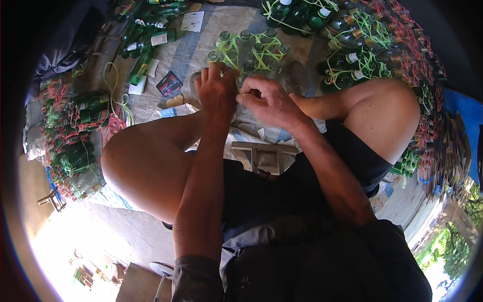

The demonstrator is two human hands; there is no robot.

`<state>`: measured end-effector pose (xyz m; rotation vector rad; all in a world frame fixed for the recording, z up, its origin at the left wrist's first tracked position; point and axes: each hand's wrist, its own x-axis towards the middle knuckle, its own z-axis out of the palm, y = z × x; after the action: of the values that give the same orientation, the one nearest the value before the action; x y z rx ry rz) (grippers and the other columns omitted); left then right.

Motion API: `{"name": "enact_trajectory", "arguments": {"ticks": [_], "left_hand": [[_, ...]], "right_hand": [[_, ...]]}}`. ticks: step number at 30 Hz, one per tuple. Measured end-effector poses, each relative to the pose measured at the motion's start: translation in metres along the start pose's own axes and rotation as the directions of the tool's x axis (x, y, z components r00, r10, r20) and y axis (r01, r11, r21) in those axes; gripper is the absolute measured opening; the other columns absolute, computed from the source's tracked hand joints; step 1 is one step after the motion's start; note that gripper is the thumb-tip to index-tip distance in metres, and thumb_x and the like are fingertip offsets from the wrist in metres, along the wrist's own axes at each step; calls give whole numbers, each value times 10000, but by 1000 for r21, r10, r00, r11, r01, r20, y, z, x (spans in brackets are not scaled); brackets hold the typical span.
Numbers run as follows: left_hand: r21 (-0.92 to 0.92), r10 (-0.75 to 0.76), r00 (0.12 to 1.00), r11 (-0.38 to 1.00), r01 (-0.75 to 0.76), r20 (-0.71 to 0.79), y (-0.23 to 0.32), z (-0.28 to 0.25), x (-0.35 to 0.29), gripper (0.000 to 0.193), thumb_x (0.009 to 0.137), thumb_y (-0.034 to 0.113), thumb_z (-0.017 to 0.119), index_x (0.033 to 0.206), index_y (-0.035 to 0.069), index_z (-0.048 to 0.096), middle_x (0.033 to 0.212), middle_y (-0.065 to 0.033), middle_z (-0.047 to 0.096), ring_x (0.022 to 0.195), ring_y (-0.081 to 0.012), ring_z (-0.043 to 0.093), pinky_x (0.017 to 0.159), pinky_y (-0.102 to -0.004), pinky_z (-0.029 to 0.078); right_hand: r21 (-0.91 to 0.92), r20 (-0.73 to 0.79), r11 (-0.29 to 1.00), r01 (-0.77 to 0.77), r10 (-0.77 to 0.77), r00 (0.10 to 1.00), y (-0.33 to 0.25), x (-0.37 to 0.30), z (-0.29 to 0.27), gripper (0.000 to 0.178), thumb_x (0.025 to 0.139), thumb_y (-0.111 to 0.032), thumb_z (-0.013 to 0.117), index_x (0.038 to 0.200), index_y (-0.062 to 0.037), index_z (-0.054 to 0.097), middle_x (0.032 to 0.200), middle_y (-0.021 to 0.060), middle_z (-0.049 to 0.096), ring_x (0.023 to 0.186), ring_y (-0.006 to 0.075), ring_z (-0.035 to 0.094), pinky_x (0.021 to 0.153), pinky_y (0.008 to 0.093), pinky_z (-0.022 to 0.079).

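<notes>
- Standing just beyond my hands on the striped ground sheet, the bundle of clear glass bottles is showing me its open mouths, with lime-green cord criss-crossing between the necks.
- I'm judging the glass to be hard, smooth and brittle, liable to slip in damp fingers and to chip if rims knock together.
- With the mouths open, I'm expecting each bottle to be fairly light alone, and the bundle noticeably heavier.
- The cord is looking thin and pliant, so I'm reckoning it will pull tight easily but bite into bare skin.
- For a hold, I'm favouring the necks of two opposite bottles, or the bodies from both sides; I'm not trusting a single strand with the weight.
- My left hand is hovering over the bundle's near left corner, back turned up, fingers bent; I can't tell whether they're pinching cord.
- My right hand is hanging close beside it, index finger curling towards the thumb; what lies between those tips, I can't tell.
- My left forearm is running almost straight ahead, while my right forearm is slanting inward, both between my spread knees.
</notes>
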<state>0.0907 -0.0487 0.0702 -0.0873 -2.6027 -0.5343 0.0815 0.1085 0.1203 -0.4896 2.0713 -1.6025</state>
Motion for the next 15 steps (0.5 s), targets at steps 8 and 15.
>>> {"name": "enact_trajectory", "arguments": {"ticks": [8,15], "left_hand": [[-115,7,999,993,-12,-37,-13,15,3,129,781,113,662,896,139,714,984,-5,661,934,-262,608,826,-417,439],[-181,-18,996,983,32,82,-18,14,16,68,807,96,645,857,73,683,931,-120,662,872,-331,625,763,-459,488]], "right_hand": [[53,-259,993,-101,111,959,-4,17,-22,159,882,-155,691,827,-14,640,643,-10,547,608,63,468,545,264,404],[-109,-417,993,50,-91,904,20,46,-40,173,861,-153,693,808,8,661,632,57,604,584,105,523,556,299,435]]}}
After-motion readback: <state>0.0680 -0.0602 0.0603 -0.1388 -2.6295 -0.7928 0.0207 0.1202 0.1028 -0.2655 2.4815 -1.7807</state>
